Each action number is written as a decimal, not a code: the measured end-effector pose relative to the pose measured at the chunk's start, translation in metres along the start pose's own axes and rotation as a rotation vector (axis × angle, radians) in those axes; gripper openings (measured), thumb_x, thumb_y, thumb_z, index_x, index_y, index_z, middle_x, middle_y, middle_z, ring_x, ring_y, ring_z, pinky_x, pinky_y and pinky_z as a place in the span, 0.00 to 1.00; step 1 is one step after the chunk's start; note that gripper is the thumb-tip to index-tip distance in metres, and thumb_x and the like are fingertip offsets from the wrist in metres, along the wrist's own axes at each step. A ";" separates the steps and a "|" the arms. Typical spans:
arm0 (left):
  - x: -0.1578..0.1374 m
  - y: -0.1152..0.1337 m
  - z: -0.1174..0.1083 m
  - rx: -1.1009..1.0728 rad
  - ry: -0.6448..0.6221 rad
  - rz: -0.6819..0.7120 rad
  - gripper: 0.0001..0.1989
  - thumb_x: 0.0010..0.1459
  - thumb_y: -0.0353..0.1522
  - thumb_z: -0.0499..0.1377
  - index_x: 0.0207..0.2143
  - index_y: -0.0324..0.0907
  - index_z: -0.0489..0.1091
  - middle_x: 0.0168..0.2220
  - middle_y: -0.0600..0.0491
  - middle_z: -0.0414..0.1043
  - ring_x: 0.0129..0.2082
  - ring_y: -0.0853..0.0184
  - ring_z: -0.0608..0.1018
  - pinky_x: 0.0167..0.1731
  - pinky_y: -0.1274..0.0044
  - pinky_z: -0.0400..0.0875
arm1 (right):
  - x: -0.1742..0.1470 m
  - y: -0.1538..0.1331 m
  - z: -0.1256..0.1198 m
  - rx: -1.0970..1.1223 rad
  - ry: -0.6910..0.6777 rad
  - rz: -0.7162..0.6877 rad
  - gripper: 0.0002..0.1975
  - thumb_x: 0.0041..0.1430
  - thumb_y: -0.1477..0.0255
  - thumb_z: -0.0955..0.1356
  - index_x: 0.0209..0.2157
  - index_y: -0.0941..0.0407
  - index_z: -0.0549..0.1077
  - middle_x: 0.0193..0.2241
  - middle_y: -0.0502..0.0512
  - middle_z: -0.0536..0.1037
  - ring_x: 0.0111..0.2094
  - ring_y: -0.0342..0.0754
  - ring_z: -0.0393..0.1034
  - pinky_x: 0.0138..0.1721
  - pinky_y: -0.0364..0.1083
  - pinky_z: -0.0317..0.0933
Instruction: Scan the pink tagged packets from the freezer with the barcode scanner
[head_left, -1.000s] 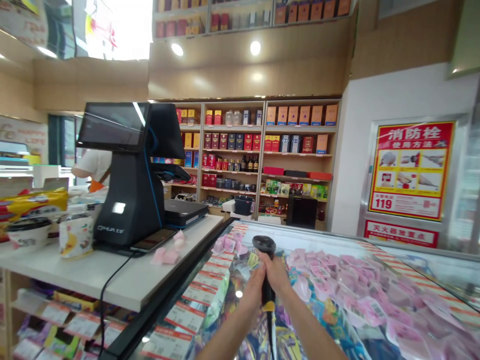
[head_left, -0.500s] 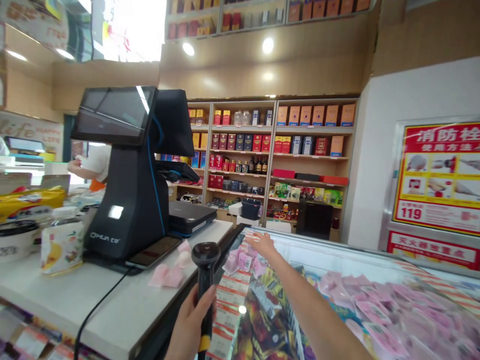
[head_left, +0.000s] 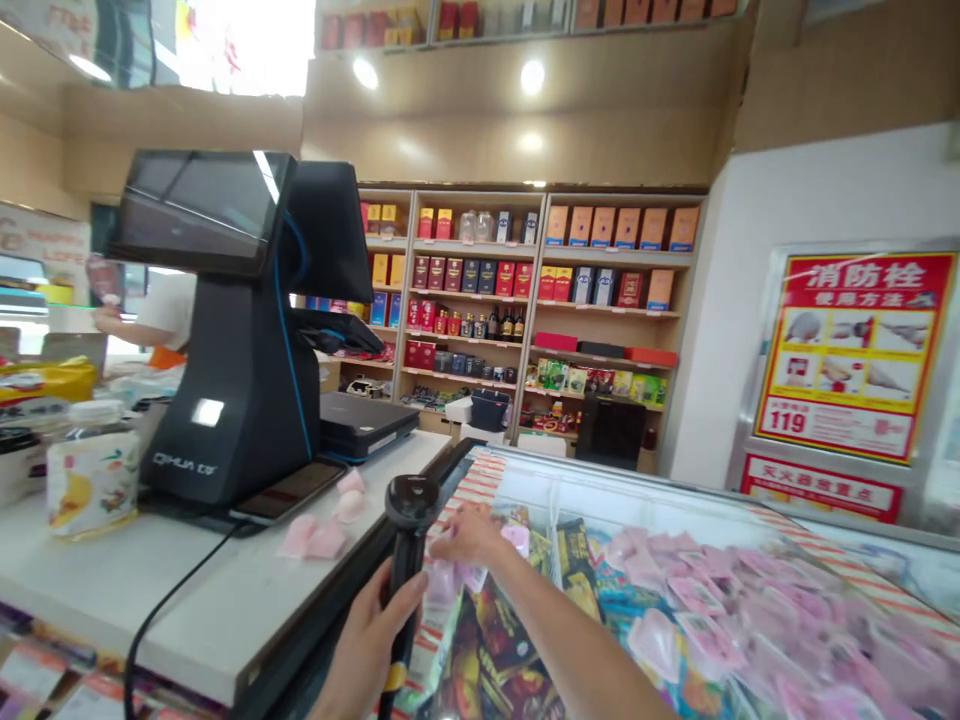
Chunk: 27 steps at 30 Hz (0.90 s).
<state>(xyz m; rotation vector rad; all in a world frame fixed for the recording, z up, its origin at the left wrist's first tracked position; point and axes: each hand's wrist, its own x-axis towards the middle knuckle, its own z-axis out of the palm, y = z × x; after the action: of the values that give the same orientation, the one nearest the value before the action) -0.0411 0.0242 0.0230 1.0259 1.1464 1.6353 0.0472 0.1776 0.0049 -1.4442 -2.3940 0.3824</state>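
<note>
My left hand is wrapped round the handle of a black barcode scanner, held upright with its head at the top. Just right of the scanner, my right hand bends its fingers over small pink packs on the freezer's striped edge; it seems to grip one, though its fingertips are partly hidden. Beyond its wrist lies another pink pack. Dark, colourful food bags show under my right forearm. A few pink packs rest on the white counter to the left.
A black checkout terminal stands on the counter, a phone at its base. Left of it is a white-capped jar. Many pink packs fill the freezer's right side. Another person's arm shows behind the terminal.
My right hand has drawn back toward the scanner, and pink packs have shifted nearer with it. My left hand keeps hold of the scanner. The view has turned slightly right.
</note>
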 end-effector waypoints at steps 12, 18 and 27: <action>-0.057 -0.010 0.026 0.046 0.089 0.059 0.16 0.33 0.43 0.60 0.22 0.41 0.67 0.15 0.60 0.62 0.18 0.73 0.64 0.19 0.82 0.59 | -0.074 0.047 -0.020 0.100 0.168 0.045 0.14 0.48 0.63 0.61 0.36 0.51 0.71 0.48 0.54 0.62 0.46 0.50 0.59 0.44 0.49 0.51; -0.050 -0.004 0.035 0.066 0.079 0.096 0.17 0.30 0.42 0.62 0.23 0.40 0.70 0.20 0.57 0.69 0.24 0.68 0.70 0.26 0.81 0.65 | -0.117 0.056 -0.019 0.007 0.295 -0.064 0.21 0.55 0.60 0.52 0.49 0.47 0.58 0.52 0.52 0.58 0.51 0.52 0.52 0.49 0.55 0.45; -0.012 -0.010 0.022 0.087 0.057 -0.023 0.15 0.34 0.38 0.60 0.27 0.41 0.71 0.27 0.55 0.74 0.33 0.65 0.74 0.30 0.80 0.68 | -0.146 0.136 -0.045 -0.425 0.349 0.318 0.23 0.53 0.60 0.53 0.43 0.55 0.67 0.51 0.62 0.60 0.55 0.61 0.40 0.48 0.64 0.25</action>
<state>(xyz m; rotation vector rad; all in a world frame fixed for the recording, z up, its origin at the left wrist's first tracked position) -0.0150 0.0203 0.0170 1.0229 1.2725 1.6184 0.2388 0.1129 -0.0259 -1.8967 -2.0402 -0.3114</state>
